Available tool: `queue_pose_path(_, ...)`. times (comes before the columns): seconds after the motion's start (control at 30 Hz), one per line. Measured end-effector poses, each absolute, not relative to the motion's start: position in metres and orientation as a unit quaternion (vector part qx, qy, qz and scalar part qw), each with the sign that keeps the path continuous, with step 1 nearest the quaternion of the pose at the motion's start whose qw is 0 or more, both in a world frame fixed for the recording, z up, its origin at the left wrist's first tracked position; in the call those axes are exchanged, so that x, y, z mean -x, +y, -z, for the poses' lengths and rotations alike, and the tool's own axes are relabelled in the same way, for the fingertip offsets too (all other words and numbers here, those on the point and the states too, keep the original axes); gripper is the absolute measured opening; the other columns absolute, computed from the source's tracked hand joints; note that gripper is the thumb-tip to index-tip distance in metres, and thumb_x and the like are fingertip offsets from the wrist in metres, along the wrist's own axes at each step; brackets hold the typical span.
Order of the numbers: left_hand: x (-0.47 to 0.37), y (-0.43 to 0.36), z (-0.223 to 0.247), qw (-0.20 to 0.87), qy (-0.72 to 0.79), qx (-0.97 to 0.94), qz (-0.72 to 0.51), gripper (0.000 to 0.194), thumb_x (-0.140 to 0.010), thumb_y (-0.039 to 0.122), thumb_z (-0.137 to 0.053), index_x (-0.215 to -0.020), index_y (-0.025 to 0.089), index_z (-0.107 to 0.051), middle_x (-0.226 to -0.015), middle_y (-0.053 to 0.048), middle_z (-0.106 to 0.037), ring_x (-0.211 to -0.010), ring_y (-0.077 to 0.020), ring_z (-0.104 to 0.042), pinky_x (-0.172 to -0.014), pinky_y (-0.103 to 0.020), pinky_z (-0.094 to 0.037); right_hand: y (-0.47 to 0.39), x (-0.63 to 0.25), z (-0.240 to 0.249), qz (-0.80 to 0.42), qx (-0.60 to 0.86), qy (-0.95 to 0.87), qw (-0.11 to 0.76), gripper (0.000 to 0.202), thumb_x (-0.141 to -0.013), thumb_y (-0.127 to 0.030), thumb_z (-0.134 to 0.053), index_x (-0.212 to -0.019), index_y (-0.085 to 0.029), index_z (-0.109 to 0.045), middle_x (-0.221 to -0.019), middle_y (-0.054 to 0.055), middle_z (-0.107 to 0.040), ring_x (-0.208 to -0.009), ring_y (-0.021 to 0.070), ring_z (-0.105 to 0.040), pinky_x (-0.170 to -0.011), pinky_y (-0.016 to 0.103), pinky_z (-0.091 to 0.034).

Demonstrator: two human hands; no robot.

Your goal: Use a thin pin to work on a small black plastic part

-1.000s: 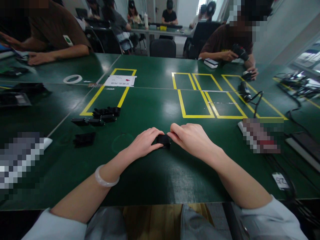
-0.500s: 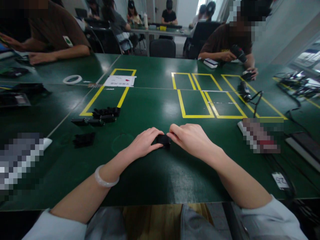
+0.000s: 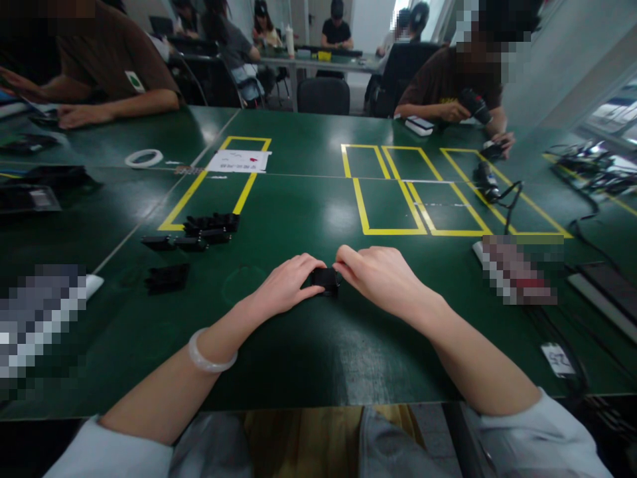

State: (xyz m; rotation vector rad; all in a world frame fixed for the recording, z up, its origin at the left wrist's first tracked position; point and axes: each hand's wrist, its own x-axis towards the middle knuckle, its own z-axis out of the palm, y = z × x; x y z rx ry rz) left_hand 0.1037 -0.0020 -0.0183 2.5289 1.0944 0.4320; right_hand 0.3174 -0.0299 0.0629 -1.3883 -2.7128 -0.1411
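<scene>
A small black block (image 3: 326, 280) is on the green table, between my two hands. My left hand (image 3: 288, 284) grips its left end between thumb and fingers. Bent at the wrist, my right hand (image 3: 375, 273) has its thumb and forefinger pinched at the block's right edge, where a thin shiny bit shows; what lies between those fingertips is too small to make out. To the left, several black pieces (image 3: 206, 229) lie in a group, and another black piece (image 3: 167, 277) lies nearer me.
Yellow tape outlines (image 3: 393, 232) mark the table ahead. A white tape roll (image 3: 144, 158) and a printed sheet (image 3: 239, 161) lie at the left. Blurred devices flank both sides, with cables (image 3: 582, 199) at the right. Two people sit across the table, one holding a dark tool (image 3: 475, 106).
</scene>
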Motion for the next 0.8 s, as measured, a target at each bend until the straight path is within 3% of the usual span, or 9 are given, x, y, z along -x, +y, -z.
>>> queue_pose_path(0.2,-0.1030,-0.0015,0.0198,0.174,0.389,-0.892,-0.152,0.032,-0.088,0.039,-0.058,-0.115,0.022,-0.052,-0.112,-0.007,-0.058,-0.105,-0.0242,-0.056,-0.090,-0.038,-0.047,-0.0312,-0.3180,-0.0632,0.014,0.451,-0.889,0.076,0.022,-0.096,-0.025,-0.032,-0.106,-0.017,-0.050,-0.078,0.002,-0.067,-0.067,0.0141,-0.061,-0.053,0.026,-0.023)
queue_pose_path(0.43,-0.1045,-0.0030,0.0162,0.173,0.388,-0.893,-0.149,0.032,-0.089,0.038,-0.058,-0.114,0.021,-0.052,-0.111,-0.007,-0.058,-0.104,-0.0236,-0.056,-0.090,-0.037,-0.047,-0.0303,-0.3163,-0.0675,0.013,0.472,-0.880,0.042,0.036,-0.100,-0.041,-0.025,-0.096,-0.019,-0.053,-0.074,0.003,-0.068,-0.065,0.0153,-0.062,-0.055,0.027,-0.023)
queue_pose_path(0.67,-0.1040,-0.0027,0.0163,0.175,0.389,-0.892,-0.150,0.033,-0.089,0.039,-0.057,-0.116,0.021,-0.052,-0.113,-0.007,-0.058,-0.105,-0.0238,-0.056,-0.090,-0.038,-0.047,-0.0290,-0.3209,-0.0679,-0.012,0.453,-0.889,0.068,0.020,-0.096,-0.025,-0.034,-0.103,-0.019,-0.051,-0.080,0.001,-0.067,-0.068,0.0130,-0.061,-0.055,0.026,-0.025)
queue_pose_path(0.8,-0.1037,-0.0027,0.0164,0.177,0.387,-0.892,-0.149,0.032,-0.089,0.039,-0.057,-0.116,0.021,-0.052,-0.111,-0.007,-0.058,-0.104,-0.0237,-0.056,-0.089,-0.038,-0.047,-0.0288,-0.3201,-0.0679,-0.009,0.464,-0.884,0.063,0.023,-0.097,-0.031,-0.032,-0.101,-0.020,-0.052,-0.078,0.001,-0.068,-0.067,0.0138,-0.061,-0.055,0.026,-0.024)
